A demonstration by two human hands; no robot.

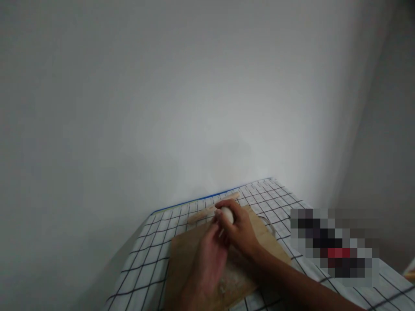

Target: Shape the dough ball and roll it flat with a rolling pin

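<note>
A small pale ball of dough point(228, 214) is held between my two hands, above a wooden board point(186, 246). My right hand point(241, 226) curls around it from the right, its fingers bent over the top. From below and the left, my left hand point(212, 250) meets the right, with its fingertips against the dough and partly hidden. Behind the hands a wooden rolling pin point(199, 214) lies on the cloth along the board's far edge. Whitish flour smears mark the board's near part.
A white tablecloth with dark grid lines point(145, 263) covers the table, which stands against a pale wall point(194, 108). A curved, thin-rimmed thing point(269, 225) sits right of the board. A pixelated dark and red patch point(333, 246) hides something at the right.
</note>
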